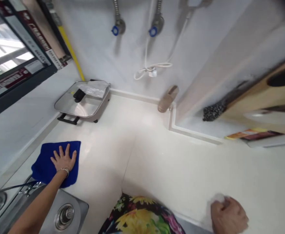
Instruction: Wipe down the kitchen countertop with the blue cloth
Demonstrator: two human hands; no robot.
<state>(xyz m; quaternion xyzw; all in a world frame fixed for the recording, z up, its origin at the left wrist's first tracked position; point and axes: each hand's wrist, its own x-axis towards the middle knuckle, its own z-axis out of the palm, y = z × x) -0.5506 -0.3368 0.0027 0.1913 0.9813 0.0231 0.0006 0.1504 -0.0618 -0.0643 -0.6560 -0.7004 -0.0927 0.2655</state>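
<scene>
My left hand [64, 161] lies flat with fingers spread on a blue cloth [45, 162], which is laid out on the white countertop [152, 162] beside the sink. A bracelet is on that wrist. At the lower right, my right hand [229, 215] is closed like a fist over the counter and somewhat blurred. A small pale, whitish thing [219, 197] shows at its thumb side; I cannot make out what it is.
A steel sink [84, 208] is at lower left. An electric pan [84, 107] with a glass lid stands in the back left corner. A brown object [168, 99] leans by the wall. Two blue-knobbed valves [153, 31] and a tied white cord [153, 72] are on the wall.
</scene>
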